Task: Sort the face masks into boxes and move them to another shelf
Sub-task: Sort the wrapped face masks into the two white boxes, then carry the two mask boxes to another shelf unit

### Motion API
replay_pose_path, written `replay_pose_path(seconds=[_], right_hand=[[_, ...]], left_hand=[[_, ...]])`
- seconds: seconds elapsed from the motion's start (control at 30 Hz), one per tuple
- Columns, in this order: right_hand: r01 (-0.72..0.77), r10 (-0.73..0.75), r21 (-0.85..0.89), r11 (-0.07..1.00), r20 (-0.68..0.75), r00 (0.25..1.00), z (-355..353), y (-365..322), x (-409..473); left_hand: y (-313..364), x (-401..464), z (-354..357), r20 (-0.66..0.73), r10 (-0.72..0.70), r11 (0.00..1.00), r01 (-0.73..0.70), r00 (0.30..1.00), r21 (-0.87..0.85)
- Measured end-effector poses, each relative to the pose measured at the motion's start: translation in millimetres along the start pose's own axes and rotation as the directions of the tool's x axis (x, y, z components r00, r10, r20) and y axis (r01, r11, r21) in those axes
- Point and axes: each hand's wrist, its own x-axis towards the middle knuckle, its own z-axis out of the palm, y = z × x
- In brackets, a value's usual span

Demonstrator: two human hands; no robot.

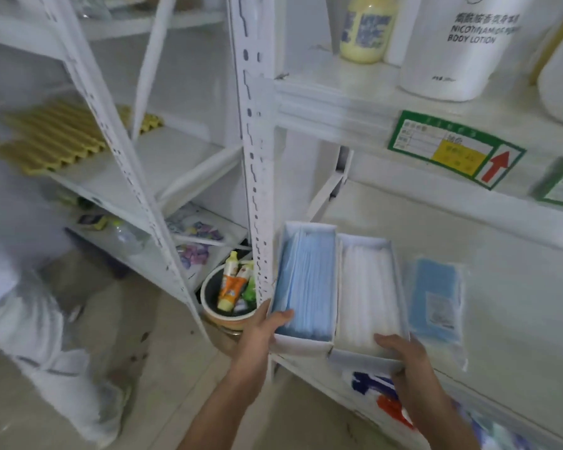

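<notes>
Two open white boxes stand side by side on the white shelf (517, 287). The left box (301, 344) holds blue face masks (309, 280); the right box (358, 357) holds white face masks (368, 287). My left hand (257, 332) grips the near left corner of the blue-mask box, thumb over its rim. My right hand (403, 355) grips the near end of the white-mask box, thumb inside on the masks. A sealed pack of blue masks (434, 297) lies flat on the shelf just right of the boxes.
A white upright post (255, 157) stands directly left of the boxes. The shelf above carries a body lotion bottle (462, 43) and a yellow bottle (366, 30). A bowl of tubes (231, 297) sits low beside the post. A person in white (30, 303) stands at left.
</notes>
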Motion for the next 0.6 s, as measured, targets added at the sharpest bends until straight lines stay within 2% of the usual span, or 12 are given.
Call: replay_pose_path(seconds=[0.13,0.2,0.37,0.6], right_hand=[[0.006,-0.009,-0.032,0.999,-0.081,0.997,16.6,16.4,-18.2],[0.001,-0.001,0.000,1.000,-0.058,0.998,23.7,26.3,-35.1],[-0.039,0.034,0.077,0.996,0.066,0.997,40.9,59.0,-66.2],[-0.010,0.033,-0.084,0.996,0.283,0.959,111.5,74.3,-94.0]], left_hand=[[-5.8,-22.9,-33.7,-0.006,-0.004,0.998,0.004,1.000,0.058],[-11.2,-35.2,-49.4,0.015,0.007,0.997,-0.008,1.000,0.077],[-22.2,-56.7,-88.2,-0.017,-0.001,1.000,0.001,1.000,0.027],[-20.5,-82.3,-174.4,-0.123,0.037,0.997,-0.044,0.992,-0.060]])
